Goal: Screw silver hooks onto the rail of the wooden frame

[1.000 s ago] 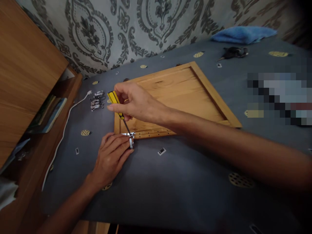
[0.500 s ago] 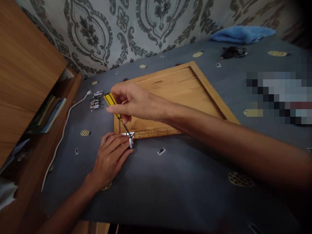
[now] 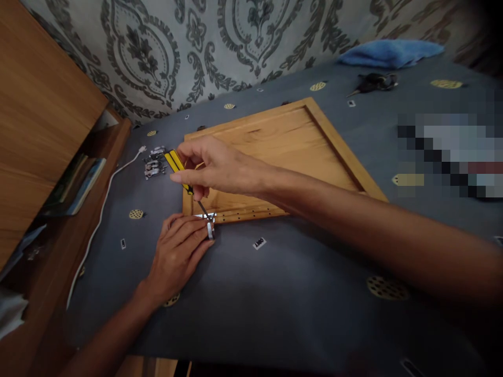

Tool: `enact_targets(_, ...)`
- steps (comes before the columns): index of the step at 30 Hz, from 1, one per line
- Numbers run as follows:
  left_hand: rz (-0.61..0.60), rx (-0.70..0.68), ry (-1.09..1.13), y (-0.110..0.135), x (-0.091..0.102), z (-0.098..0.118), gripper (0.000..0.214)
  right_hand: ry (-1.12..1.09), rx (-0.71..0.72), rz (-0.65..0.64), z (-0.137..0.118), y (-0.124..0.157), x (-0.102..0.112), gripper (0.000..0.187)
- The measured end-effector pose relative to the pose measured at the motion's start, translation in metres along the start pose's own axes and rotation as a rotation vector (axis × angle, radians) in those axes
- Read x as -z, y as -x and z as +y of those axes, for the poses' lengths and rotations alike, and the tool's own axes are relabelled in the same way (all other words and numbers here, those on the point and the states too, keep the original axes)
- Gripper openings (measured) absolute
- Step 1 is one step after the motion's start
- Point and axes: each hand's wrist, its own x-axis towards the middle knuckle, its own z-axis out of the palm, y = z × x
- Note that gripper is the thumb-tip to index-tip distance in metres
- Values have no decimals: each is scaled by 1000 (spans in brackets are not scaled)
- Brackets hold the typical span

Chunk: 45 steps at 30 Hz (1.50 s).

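Note:
A wooden framed panel [image 3: 283, 141] lies flat on a grey patterned cloth. My right hand [image 3: 214, 167] is closed round a yellow and black screwdriver [image 3: 175, 163], whose tip meets a small metal bracket [image 3: 209, 222] at the panel's near left corner. My left hand [image 3: 178, 251] presses its fingers on that bracket and holds it against the panel's edge, which shows a row of small holes.
Several loose metal fittings [image 3: 154, 162] lie left of the panel beside a white cable [image 3: 102, 204]. A wooden shelf unit [image 3: 47, 136] with books stands at the left. A blue towel [image 3: 389, 52] and a dark tool [image 3: 373, 81] lie at the far right.
The screwdriver handle has tilted further left and lower in my right hand. My left hand and the bracket have stayed in place.

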Motion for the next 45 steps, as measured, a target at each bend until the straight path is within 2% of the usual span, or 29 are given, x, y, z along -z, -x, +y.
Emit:
enact_targets(4, -13, -5, -13, -1, 1, 0, 14, -24, 8, 61, 2, 0, -5, 40)
enact_targets(9, -5, -12, -24, -1, 1, 0, 12, -22, -57, -23, -7, 4, 2, 31)
enact_targets(13, -6, -10, -20, -1, 0, 0, 12, -47, -31, -96, -6, 4, 6, 29)
enact_targets(17, -7, -6, -11, 0, 0, -1, 11, -41, 5, 14, -1, 1, 0, 39)
enact_targets(20, -3, -3, 4, 0, 0, -1, 12, -48, 1, 39, -1, 1, -4, 42)
enact_targets(26, 8, -12, -9, -1, 0, 0, 11, -27, -17, -79, -7, 5, 5, 29)
enact_targets(29, 2, -13, -8, -1, 0, 0, 11, -15, -1, -129, -7, 5, 8, 28)
enact_targets(34, 10, 7, 15, -1, 0, 1, 14, -9, 24, -13, -2, 1, 2, 38)
enact_targets(37, 5, 10, 18, -1, 0, 0, 14, -10, 5, 2, -2, 1, 1, 40)
enact_targets(41, 7, 9, 7, -1, 0, 0, 12, -27, -48, -75, -7, 4, 6, 29)
enact_targets(45, 3, -6, -4, -1, 0, 1, 12, 10, -19, -135, -7, 4, 10, 27)
